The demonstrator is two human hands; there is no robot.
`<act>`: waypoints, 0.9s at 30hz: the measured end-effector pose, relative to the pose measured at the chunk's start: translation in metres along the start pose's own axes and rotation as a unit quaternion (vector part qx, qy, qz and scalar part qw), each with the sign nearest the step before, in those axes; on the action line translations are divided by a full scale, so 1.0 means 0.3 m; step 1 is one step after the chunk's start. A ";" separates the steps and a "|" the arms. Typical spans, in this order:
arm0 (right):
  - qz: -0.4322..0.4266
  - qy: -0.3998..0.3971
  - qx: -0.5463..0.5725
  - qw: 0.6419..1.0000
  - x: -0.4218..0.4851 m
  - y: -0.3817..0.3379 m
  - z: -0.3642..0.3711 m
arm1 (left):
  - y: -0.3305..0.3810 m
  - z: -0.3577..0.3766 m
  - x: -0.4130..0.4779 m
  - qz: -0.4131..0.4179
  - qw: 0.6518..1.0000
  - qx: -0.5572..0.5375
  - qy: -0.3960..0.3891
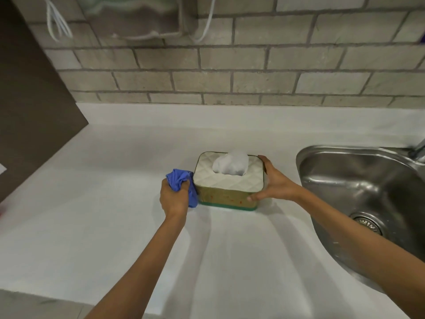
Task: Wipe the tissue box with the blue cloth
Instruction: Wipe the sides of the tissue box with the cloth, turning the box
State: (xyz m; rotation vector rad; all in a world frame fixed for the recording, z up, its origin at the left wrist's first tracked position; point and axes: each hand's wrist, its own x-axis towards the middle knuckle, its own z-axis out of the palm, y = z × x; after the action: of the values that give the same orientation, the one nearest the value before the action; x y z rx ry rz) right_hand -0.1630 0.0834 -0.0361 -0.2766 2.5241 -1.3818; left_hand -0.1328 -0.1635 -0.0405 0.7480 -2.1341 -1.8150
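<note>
Presently, the wiping step is judged to be under way on the left end wall of the tissue box (227, 183).

Nearest the camera, two bare forearms are seen reaching forward across the white countertop (92, 203). The left hand (173, 198) is closed in a fist around the bunched blue cloth (182, 185), and the cloth is pressed against the box's left end, at nine o'clock of the box. The right hand (273, 183) is clamped on the box's right end, at three o'clock: the thumb lies on the lower front corner and the fingers wrap the far top corner, so the box is steadied between the two hands.

The box stands upright on the countertop, with a white quilted lid and a tissue (231, 164) protruding from the opening. A steel sink (345, 180) lies near the box at three o'clock, and a brick-pattern wall (230, 77) stands at twelve o'clock.

Next, a stroke along the front wall or lid is judged to be required, with the right-hand brace maintained so that the box does not slide.
</note>
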 end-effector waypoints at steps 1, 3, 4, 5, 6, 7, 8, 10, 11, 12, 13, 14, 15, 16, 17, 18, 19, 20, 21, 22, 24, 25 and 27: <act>0.004 0.000 0.011 1.000 0.004 0.001 0.000 | 0.004 -0.001 -0.004 -0.003 1.000 0.000 0.000; 0.010 0.000 0.021 1.000 0.014 0.006 -0.002 | 0.012 0.001 -0.009 -0.008 1.000 0.000 0.002; 0.015 -0.002 0.026 1.000 0.021 0.008 -0.005 | 0.016 0.002 -0.008 -0.009 1.000 -0.002 0.003; 0.023 -0.005 0.034 0.999 0.028 0.011 -0.008 | 0.022 0.005 -0.005 -0.010 1.000 -0.005 0.004; 0.033 -0.006 0.043 0.999 0.036 0.012 -0.013 | 0.030 0.007 -0.002 -0.010 1.000 -0.008 0.003; 0.041 -0.005 0.053 0.998 0.044 0.013 -0.019 | 0.040 0.010 0.002 -0.009 1.000 -0.013 0.000; 0.048 -0.004 0.063 0.997 0.054 0.015 -0.025 | 0.052 0.013 0.006 -0.007 1.000 -0.022 -0.004; 0.062 -0.005 0.086 0.994 0.073 0.020 -0.038 | 0.077 0.021 0.017 -0.007 0.999 -0.038 -0.014; 0.071 -0.007 0.099 0.993 0.082 0.020 -0.044 | 0.086 0.025 0.026 -0.010 0.999 -0.039 -0.019; 0.077 -0.007 0.109 0.991 0.089 0.018 -0.049 | 0.095 0.029 0.032 -0.014 0.999 -0.039 -0.022; 0.081 -0.007 0.118 0.990 0.094 0.015 -0.053 | 0.102 0.033 0.037 -0.020 0.999 -0.039 -0.027; 0.082 -0.007 0.127 0.989 0.099 0.010 -0.057 | 0.108 0.035 0.041 -0.026 0.998 -0.042 -0.030; 0.080 -0.007 0.137 0.987 0.103 0.003 -0.061 | 0.113 0.038 0.047 -0.032 0.998 -0.048 -0.033; 0.074 -0.009 0.146 0.987 0.108 -0.004 -0.064 | 0.115 0.039 0.050 -0.035 0.997 -0.055 -0.034; 0.065 -0.009 0.151 0.986 0.114 -0.007 -0.067 | 0.116 0.042 0.054 -0.033 0.997 -0.062 -0.036; 0.056 -0.009 0.154 0.986 0.122 -0.010 -0.069 | 0.117 0.046 0.056 -0.028 0.996 -0.070 -0.038; 0.051 -0.007 0.157 0.986 0.129 -0.011 -0.071 | 0.115 0.053 0.056 -0.017 0.996 -0.077 -0.042; 0.048 -0.005 0.160 0.986 0.137 -0.010 -0.073 | 0.116 0.063 0.053 -0.001 0.996 -0.079 -0.046; 0.046 -0.004 0.161 0.986 0.150 -0.007 -0.076 | 0.115 0.075 0.051 0.019 0.996 -0.077 -0.048; 0.047 -0.004 0.159 0.986 0.160 -0.004 -0.079 | 0.116 0.087 0.042 0.045 0.995 -0.073 -0.047; 0.055 -0.003 0.152 0.987 0.181 0.005 -0.084 | 0.113 0.110 0.027 0.111 0.992 -0.059 -0.027; 0.060 -0.003 0.146 0.987 0.189 0.003 -0.088 | 0.108 0.123 0.023 0.147 0.988 -0.053 -0.015; 0.071 -0.001 0.142 0.987 0.199 -0.009 -0.095 | 0.101 0.150 0.017 0.206 0.978 -0.031 -0.012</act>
State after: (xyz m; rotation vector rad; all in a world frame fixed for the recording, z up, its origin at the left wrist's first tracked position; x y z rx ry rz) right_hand -0.2284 0.0878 -0.0265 -0.0420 2.2559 -1.6522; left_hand -0.1661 -0.1253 -0.0207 0.2431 -2.0451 -1.6619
